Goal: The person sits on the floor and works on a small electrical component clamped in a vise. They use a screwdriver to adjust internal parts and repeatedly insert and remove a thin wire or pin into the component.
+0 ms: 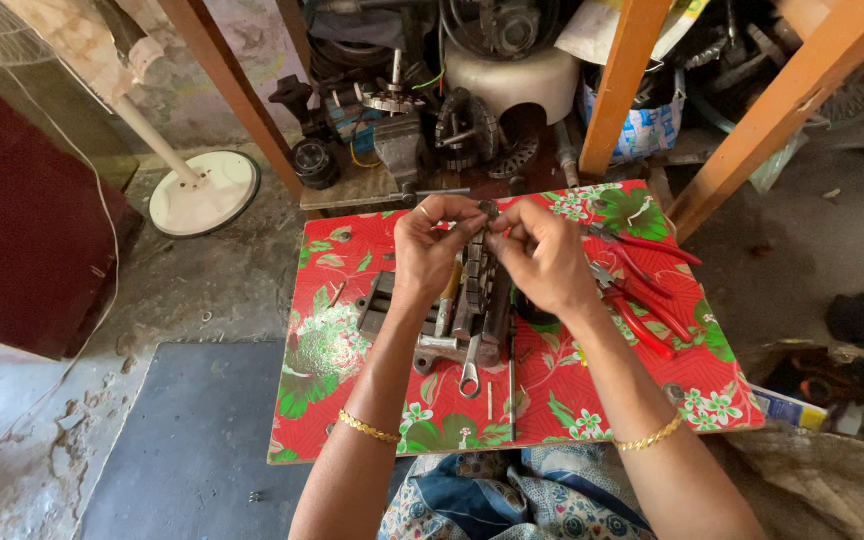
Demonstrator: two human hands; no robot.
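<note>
Left hand (430,250) and right hand (542,255) meet fingertip to fingertip, both grips pinched narrow on small dark metal part (489,210); directly below grip, metal block assembly (477,300) and spanner (470,375) on floral worktop (352,400); red pliers (642,300) right of grip

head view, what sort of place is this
Probably a small, informal repair workshop. Greasy motor and machine parts are piled on the floor under wooden frames; red-handled pliers and a spanner lie on a floral-covered table, where both hands work on a metal block.
</note>
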